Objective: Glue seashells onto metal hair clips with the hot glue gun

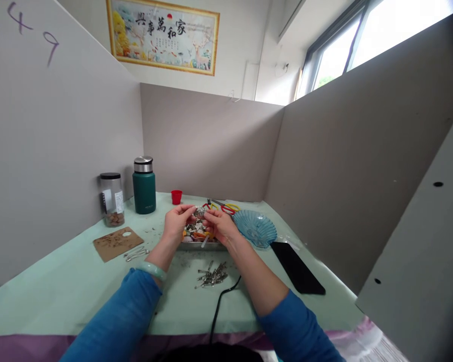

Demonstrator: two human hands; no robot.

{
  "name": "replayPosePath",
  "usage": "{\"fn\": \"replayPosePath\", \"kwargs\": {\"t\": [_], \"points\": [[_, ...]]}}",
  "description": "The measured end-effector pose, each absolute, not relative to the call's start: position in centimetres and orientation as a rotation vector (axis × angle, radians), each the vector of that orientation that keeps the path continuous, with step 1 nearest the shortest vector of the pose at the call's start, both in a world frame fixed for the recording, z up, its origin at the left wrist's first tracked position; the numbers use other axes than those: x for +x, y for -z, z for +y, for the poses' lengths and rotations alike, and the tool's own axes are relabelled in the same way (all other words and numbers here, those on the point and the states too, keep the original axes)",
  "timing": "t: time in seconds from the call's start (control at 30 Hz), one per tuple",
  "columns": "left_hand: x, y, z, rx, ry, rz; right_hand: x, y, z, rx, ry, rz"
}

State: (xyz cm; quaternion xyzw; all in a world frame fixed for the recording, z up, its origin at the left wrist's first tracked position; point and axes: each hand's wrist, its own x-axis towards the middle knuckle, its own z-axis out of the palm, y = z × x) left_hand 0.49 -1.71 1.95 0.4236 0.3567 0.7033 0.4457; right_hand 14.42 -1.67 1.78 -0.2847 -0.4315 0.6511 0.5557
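Over a metal tray (196, 247) of mixed small colourful pieces, my left hand (179, 219) and my right hand (222, 226) meet with fingers pinched. Between their fingertips is a small shiny silvery piece (200, 212); its exact kind is too small to make out. Both hands appear closed on it. A thin whitish strip (205, 242) shows at the tray's front edge, below my right hand. Nearer to me, a pile of small silvery metal clips or pins (212, 275) lies on the green cloth. My fingers and wrists hide parts of the tray.
Left: a brown card (117, 244), metal pins (136, 253), a lidded jar (113, 201) and a green bottle (144, 188). Behind: a red cup (176, 197) and scissors (232, 207). Right: a blue shell-shaped dish (254, 229) and a black phone-like slab (298, 268). A black cable (219, 301) crosses the front.
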Motion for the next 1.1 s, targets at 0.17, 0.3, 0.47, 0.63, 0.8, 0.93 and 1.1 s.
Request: {"fn": "replayPosePath", "kwargs": {"t": [0.17, 0.3, 0.47, 0.63, 0.8, 0.93, 1.1], "points": [[0.9, -2.2, -2.2, 1.089, -1.74, 0.854, 14.6, -1.8, -2.0, -0.616, -1.566, -0.999], [1.1, -2.3, -2.4, 1.125, -1.736, 0.825, 14.7, -1.8, -2.0, -0.589, -1.585, -0.962], [1.0, -2.2, -2.5, 1.165, -1.716, 0.792, 14.9, -1.8, -2.0, -0.581, -1.629, -0.971], [0.9, -2.0, -2.4, 1.199, -1.693, 0.765, 14.9, -1.7, -2.0, -0.569, -1.622, -0.98], [0.8, -2.2, -2.6, 1.233, -1.692, 0.746, 14.8, -1.7, -2.0, -0.573, -1.613, -0.977], [0.7, -2.5, -2.9, 1.333, -1.694, 0.777, 14.9, -1.6, -1.9, -0.567, -1.604, -0.985], [0.5, -2.6, -3.0, 1.419, -1.701, 0.778, 14.9, -1.6, -1.8, -0.573, -1.591, -0.985]]}}
